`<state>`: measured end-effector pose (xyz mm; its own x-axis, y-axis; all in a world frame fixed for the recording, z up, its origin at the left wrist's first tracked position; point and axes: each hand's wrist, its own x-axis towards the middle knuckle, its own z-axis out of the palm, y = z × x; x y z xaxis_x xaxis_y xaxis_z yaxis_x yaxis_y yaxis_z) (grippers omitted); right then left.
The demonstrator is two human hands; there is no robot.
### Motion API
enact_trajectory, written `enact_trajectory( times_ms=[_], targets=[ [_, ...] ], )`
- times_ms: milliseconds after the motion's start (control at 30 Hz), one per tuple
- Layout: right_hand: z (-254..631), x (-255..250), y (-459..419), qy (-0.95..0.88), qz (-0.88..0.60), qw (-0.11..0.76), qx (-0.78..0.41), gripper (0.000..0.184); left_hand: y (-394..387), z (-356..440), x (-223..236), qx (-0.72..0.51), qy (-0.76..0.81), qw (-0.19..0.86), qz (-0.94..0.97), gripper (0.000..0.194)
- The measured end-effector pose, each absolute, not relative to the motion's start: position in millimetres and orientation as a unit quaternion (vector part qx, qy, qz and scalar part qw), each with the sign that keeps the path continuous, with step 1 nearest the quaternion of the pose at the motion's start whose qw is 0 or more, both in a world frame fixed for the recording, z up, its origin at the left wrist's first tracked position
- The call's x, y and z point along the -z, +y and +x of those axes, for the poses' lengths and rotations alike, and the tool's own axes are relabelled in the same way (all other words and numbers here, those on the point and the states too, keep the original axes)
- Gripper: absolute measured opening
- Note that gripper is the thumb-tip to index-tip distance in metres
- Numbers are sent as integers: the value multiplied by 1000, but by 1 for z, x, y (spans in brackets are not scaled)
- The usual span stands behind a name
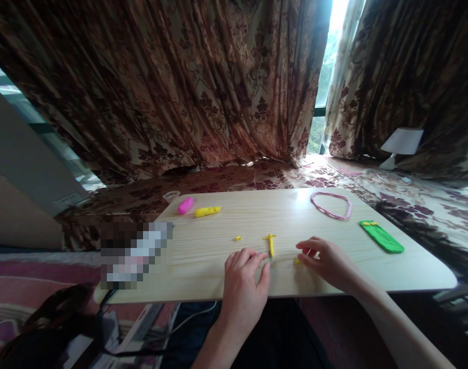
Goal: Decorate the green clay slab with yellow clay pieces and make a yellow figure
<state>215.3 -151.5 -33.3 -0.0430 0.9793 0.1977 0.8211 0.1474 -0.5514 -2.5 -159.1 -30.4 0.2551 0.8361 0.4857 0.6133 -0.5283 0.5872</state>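
Note:
My left hand (244, 279) rests palm down near the front edge of a light wooden board (218, 277), fingers curled loosely, holding nothing that I can see. Just beyond its fingertips lies a small yellow clay cross (270, 243). My right hand (326, 260) lies to the right of the cross, fingers bent, their tips pressed on a tiny yellow clay bit (297, 261). Another small yellow crumb (238, 238) lies left of the cross.
A pink clay lump (185, 205) and a yellow clay roll (207, 210) lie at the board's back left. A pink clay loop (331, 205) and a green clay slab (381, 236) sit at the right. Patterned curtains hang behind; a white lamp (401, 144) stands far right.

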Motion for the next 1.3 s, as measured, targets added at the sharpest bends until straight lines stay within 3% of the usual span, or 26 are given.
enact_trajectory(
  times_ms=[200,567,1300],
  targets=[
    [203,38,-174,-680,-625,354,-148,14,-177,3,26,-428,448,240,747,19],
    [153,12,-207,-674,-494,485,-258,10,-184,7,10,-421,416,503,630,26],
    [143,16,-212,-664,-462,562,-173,12,-192,4,16,-454,359,681,449,18]
  ],
)
